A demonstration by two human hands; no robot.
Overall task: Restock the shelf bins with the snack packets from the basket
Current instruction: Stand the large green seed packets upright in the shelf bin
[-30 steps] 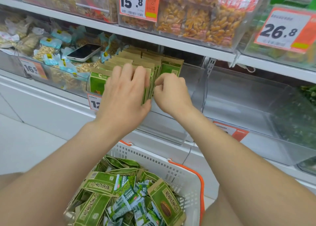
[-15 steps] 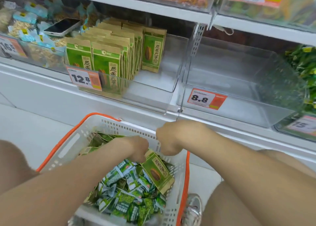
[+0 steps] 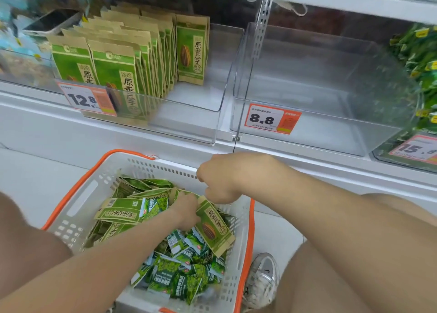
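Left hand and right hand seemingly pinch one packet in heaped basket; shoe beside.

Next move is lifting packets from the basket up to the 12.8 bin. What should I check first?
1. Grip of right hand on kraft packet: ok, pinching its top edge.
2. Grip of left hand: cannot tell, fingers buried among packets.
3. Room in 12.8 bin: ok, bare floor right of the standing row.
4. Packet matches that row: ok, same green label.
5. Loose small green packets clear of the grip: cannot tell.
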